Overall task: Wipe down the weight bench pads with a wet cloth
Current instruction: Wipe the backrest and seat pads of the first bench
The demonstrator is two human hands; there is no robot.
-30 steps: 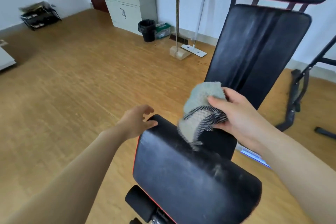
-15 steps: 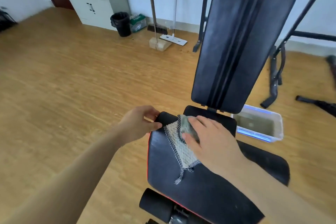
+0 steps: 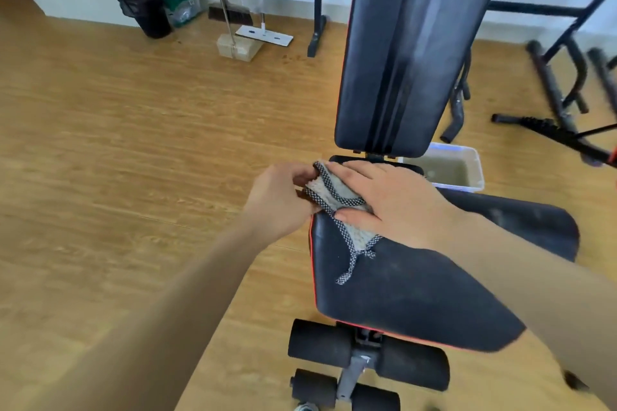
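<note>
A black seat pad (image 3: 410,290) with a red edge fills the lower middle of the view. Behind it the black back pad (image 3: 397,53) rises at a steep tilt. A grey fluffy cloth (image 3: 337,200) with a checked border lies on the seat pad's far left corner. My right hand (image 3: 390,200) presses flat on the cloth, fingers spread. My left hand (image 3: 283,200) pinches the cloth's left edge at the pad's side. A loose strip of the border trails toward me on the pad.
A white tub of murky water (image 3: 450,170) sits on the wood floor right of the bench. Black foam rollers (image 3: 364,357) are at the bench's near end. Black frame legs (image 3: 554,83) spread at right. A bin (image 3: 143,7), broom and flat mop (image 3: 263,33) stand by the far wall.
My right hand brought the cloth down from the air onto the seat pad and now presses it flat. My left hand went from the pad's corner to pinching the cloth's edge. The view shifted over the bench.
</note>
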